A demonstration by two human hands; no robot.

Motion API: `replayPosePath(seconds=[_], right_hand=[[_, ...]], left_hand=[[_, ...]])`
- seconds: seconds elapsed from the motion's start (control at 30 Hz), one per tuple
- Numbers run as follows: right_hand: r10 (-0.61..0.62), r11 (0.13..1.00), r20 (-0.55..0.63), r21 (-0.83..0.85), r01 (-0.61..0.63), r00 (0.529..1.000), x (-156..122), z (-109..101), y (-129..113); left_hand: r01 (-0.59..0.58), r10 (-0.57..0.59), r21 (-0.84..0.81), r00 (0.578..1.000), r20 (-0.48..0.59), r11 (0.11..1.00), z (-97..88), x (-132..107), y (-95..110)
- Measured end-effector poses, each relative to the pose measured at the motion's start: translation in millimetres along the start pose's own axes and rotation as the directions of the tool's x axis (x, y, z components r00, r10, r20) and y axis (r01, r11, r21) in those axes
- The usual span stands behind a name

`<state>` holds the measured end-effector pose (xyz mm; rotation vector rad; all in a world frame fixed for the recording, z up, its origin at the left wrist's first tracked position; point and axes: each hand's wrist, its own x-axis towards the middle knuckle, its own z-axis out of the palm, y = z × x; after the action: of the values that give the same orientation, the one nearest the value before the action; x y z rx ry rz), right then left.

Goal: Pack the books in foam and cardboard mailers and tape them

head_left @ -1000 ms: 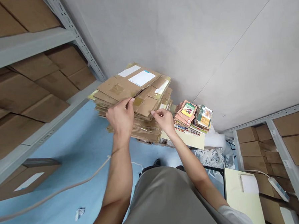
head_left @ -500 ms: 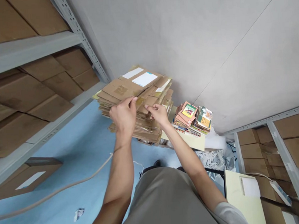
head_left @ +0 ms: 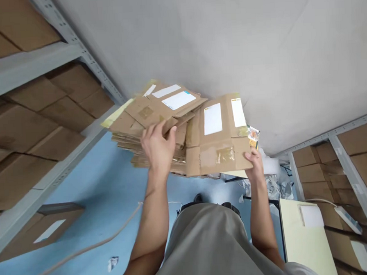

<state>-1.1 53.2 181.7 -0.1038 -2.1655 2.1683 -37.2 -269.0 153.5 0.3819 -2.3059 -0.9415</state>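
Observation:
A tall stack of flattened cardboard boxes (head_left: 133,121) stands against the wall, with white labels and yellowish tape on its top sheets. My left hand (head_left: 159,147) is at the stack's near edge, its thumb and fingers pinching the raised edge of an upper cardboard sheet. To the right, my right hand (head_left: 254,162) grips the lower right corner of a separate flattened cardboard box (head_left: 216,146). That box has two white labels and shiny tape, tilts toward me and overlaps the stack's right side. It hides most of the books (head_left: 253,137) behind it.
Metal shelving (head_left: 59,168) filled with brown boxes runs along the left; another rack (head_left: 344,157) is at the right. A pale table (head_left: 305,237) holds white paper. A beige cable (head_left: 93,245) crosses in front of the blue floor (head_left: 118,190), where a labelled carton (head_left: 37,231) lies.
My right hand has pulled a flattened box out of the stack to the right, covering most of the books. My left hand stays at the stack, lifting the upper sheets' edge.

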Motion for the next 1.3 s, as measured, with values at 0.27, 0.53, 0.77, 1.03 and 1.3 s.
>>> replayPosePath(seconds=[0.27, 0.53, 0.77, 1.03, 1.3], right_hand=[[0.062, 0.982, -0.319, -0.151, -0.115, 0.946, -126, -155, -8], [0.058, 0.981, -0.756, -0.080, -0.179, 0.652, -267, -221, 3], [0.082, 0.940, -0.771, -0.151, -0.306, 0.631, -354, -270, -10], [-0.057, 0.763, -0.829, -0.395, -0.511, 0.556, -435, -377, 24], [-0.085, 0.749, -0.978, -0.189, -0.635, 0.190, -492, -466, 120]], left_hand=[[-0.287, 0.392, -0.285, 0.805, 0.446, 0.915, 109.8, 1, 79], [-0.292, 0.487, -0.428, 0.738, 0.468, 0.855, 197.9, -73, 141], [0.172, 0.730, -0.790, 0.306, 0.611, 0.589, 253.5, -282, 312], [0.257, 0.700, -0.675, -0.008, 0.714, 0.691, 314.9, -490, 405], [0.002, 0.632, -0.635, -0.103, 0.768, 0.772, 333.0, -634, 426]])
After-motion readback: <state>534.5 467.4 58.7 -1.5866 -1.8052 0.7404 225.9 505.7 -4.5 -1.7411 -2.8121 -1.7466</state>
